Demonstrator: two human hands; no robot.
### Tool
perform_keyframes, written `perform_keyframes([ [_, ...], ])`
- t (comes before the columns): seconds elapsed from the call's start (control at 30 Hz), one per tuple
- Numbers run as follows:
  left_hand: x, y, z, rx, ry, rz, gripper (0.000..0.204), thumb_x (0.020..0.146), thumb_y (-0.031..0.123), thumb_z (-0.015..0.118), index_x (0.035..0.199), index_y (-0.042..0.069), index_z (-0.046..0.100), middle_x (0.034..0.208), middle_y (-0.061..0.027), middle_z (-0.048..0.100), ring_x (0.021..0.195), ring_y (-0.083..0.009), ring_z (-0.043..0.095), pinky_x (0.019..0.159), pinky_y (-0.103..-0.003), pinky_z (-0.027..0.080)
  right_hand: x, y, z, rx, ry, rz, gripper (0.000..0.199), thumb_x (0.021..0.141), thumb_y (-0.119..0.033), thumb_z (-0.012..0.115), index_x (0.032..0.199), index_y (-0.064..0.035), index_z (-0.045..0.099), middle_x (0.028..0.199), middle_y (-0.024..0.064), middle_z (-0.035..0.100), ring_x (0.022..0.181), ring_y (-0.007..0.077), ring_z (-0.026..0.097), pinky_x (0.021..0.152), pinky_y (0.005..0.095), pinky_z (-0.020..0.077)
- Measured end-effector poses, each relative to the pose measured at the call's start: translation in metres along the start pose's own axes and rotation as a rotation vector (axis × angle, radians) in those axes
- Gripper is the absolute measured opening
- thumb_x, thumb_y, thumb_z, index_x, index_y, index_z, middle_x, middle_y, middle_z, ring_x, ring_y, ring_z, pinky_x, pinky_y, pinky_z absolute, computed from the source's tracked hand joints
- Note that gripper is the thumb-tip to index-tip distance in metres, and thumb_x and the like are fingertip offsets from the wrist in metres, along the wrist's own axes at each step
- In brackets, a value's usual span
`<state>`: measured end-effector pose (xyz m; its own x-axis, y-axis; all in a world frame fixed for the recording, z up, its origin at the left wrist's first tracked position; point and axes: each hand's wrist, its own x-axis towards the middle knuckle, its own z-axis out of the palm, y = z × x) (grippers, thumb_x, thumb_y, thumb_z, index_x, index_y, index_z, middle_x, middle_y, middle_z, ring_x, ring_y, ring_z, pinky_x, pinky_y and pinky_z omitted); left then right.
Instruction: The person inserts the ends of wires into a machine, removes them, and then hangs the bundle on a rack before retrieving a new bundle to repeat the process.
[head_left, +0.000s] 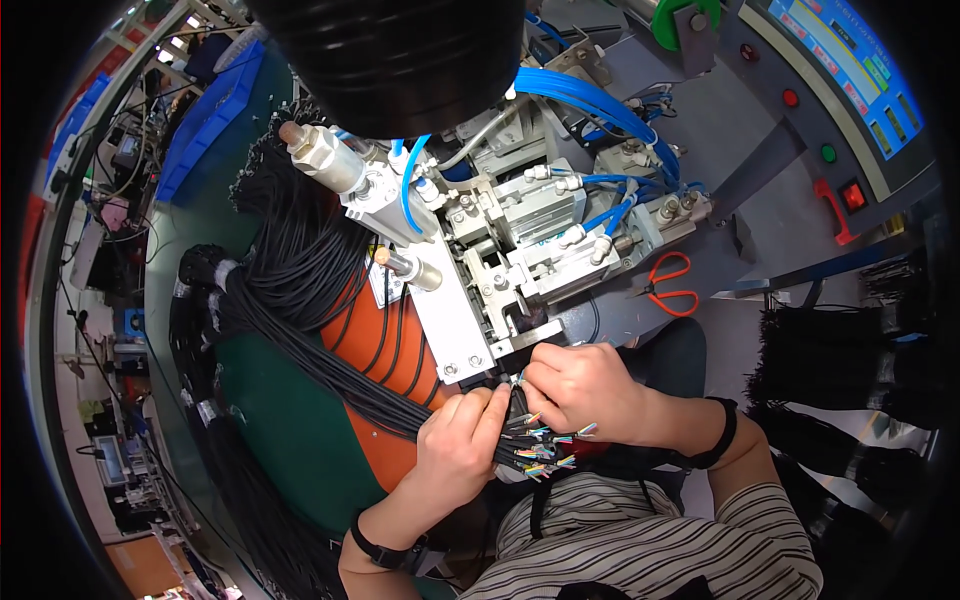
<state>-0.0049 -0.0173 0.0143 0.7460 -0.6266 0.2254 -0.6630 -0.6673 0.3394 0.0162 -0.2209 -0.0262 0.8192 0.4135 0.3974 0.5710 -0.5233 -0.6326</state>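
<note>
Though near metal machinery (453, 310) and red-handled scissors (654, 289), left hand (463, 438) and right hand (585, 390) tight on a black cable (516, 401)

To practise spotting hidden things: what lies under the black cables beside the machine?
Parts of an orange surface and green surface show beneath the cables; the rest is covered.

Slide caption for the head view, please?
Left hand and right hand, close together beside a metal machine, near black cables ending in coloured wires.
</note>
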Motion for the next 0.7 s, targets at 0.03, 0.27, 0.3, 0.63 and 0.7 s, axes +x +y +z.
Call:
perform_keyframes([
  [0.03, -0.001, 0.000, 0.000, -0.006, -0.009, -0.003, 0.057, 0.064, 0.007, 0.069, 0.120, -0.004, 0.063, 0.100, -0.0104, 0.060, 0.082, -0.0235, 0.059, 0.068, -0.033, 0.051, 0.000, 0.000, 0.001, 0.015, 0.001, 0.000, 0.013, 0.081, -0.011, 0.063, 0.072, -0.0058, 0.055, 0.071, 0.0084, 0.051, 0.056, 0.0271, 0.059, 0.048, 0.0388, 0.0476],
  [0.27, 0.002, 0.000, -0.003, -0.018, -0.030, -0.009, 0.055, 0.066, 0.006, 0.067, 0.119, -0.006, 0.063, 0.098, -0.0110, 0.059, 0.080, -0.0235, 0.059, 0.067, -0.032, 0.051, -0.001, 0.003, 0.002, 0.035, 0.010, -0.009, 0.014, 0.082, -0.012, 0.064, 0.073, -0.0057, 0.055, 0.073, 0.0087, 0.052, 0.058, 0.0266, 0.060, 0.049, 0.0384, 0.0477],
  [0.3, 0.002, 0.000, -0.003, -0.016, -0.023, -0.014, 0.054, 0.067, 0.006, 0.066, 0.119, -0.006, 0.063, 0.097, -0.0106, 0.059, 0.080, -0.0231, 0.058, 0.067, -0.032, 0.051, -0.001, 0.003, 0.002, 0.035, 0.013, -0.012, 0.014, 0.082, -0.012, 0.064, 0.073, -0.0057, 0.055, 0.074, 0.0086, 0.052, 0.058, 0.0263, 0.060, 0.049, 0.0383, 0.0477],
  [0.63, 0.013, -0.001, -0.009, 0.163, -0.167, 0.181, 0.045, 0.076, 0.006, 0.061, 0.118, -0.008, 0.063, 0.087, -0.0072, 0.053, 0.072, -0.0185, 0.053, 0.058, -0.027, 0.049, 0.002, -0.004, -0.001, -0.151, -0.082, -0.036, 0.011, 0.080, -0.012, 0.065, 0.074, -0.0060, 0.058, 0.074, 0.0074, 0.053, 0.057, 0.0246, 0.061, 0.048, 0.0369, 0.0489],
  [0.7, 0.015, -0.002, -0.009, 0.188, -0.185, 0.195, 0.043, 0.077, 0.006, 0.061, 0.117, -0.008, 0.063, 0.086, -0.0070, 0.053, 0.073, -0.0182, 0.053, 0.057, -0.027, 0.048, 0.003, -0.002, -0.003, -0.142, -0.127, -0.008, 0.010, 0.080, -0.011, 0.066, 0.074, -0.0063, 0.059, 0.074, 0.0073, 0.054, 0.056, 0.0243, 0.061, 0.048, 0.0373, 0.0494],
])
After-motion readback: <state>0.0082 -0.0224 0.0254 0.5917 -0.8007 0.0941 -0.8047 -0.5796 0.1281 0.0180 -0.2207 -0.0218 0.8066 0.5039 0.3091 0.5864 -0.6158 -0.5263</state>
